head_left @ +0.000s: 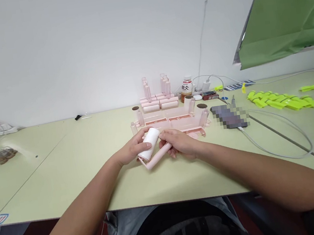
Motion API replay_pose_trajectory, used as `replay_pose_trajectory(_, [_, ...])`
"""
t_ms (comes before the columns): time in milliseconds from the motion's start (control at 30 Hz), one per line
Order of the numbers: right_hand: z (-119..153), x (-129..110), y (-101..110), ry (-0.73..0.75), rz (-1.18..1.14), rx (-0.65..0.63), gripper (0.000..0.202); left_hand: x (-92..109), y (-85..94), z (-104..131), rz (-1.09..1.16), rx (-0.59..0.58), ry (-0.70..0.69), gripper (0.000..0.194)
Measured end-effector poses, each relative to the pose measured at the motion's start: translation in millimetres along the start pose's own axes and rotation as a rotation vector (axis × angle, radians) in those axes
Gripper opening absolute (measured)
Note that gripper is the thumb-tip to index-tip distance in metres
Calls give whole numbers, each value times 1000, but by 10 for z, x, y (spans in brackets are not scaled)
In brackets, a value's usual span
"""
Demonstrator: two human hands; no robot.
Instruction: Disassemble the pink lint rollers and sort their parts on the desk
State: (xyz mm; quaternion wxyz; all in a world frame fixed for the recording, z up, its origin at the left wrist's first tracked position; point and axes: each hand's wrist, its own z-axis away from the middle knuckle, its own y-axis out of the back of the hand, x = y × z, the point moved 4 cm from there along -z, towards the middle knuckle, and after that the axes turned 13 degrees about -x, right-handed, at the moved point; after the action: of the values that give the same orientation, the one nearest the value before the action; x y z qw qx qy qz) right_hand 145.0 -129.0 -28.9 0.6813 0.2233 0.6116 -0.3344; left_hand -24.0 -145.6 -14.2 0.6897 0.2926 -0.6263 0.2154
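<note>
One black shirt (pixel 190 231) sits nearest; above the pale table (pixel 80 175), my two hands grip: left hand (pixel 132 148) around one white roll (pixel 151 139), right hand (pixel 179 143) on one slim pink handle (pixel 158 157), both tilted.

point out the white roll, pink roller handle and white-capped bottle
White roll (pixel 152 140), head view: middle of its curved side
Pink roller handle (pixel 159 156), head view: middle of its bar
White-capped bottle (pixel 186 87), head view: front label

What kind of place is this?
Probably a workshop: pink plastic parts grouped on a long table, bright yellow-green pieces lying in a row, plus a white roll and pink handle in hand.
</note>
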Motion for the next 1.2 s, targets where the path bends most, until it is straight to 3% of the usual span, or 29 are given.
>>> replay_pose_trajectory(267, [31,-51,-51,-21,-107,-141,10,49,73,52,-75,-27,-15,74])
replay_pose_trajectory(467, [38,-19,-59,-49,-179,-243,18,51,70,49,-13,-43,-28,68])
replay_pose_trajectory(600, [32,-19,-58,-24,-246,-328,21,70,72,71,-32,-85,-9,77])
replay_pose_trajectory(733, [28,-26,-53,-34,-251,-319,21,78,93,104,-117,-122,74,85])
replay_pose_trajectory(867, [27,-37,-94,-20,-283,-340,18,115,103,119,-208,-148,32,84])
replay_pose_trajectory(1000, [22,5,-95,-23,-176,-309,34,157,57,119,-257,-189,25,77])
replay_pose_trajectory(1200, [12,15,-48,38,116,-266,48,218,-11,99,-392,-200,-12,51])
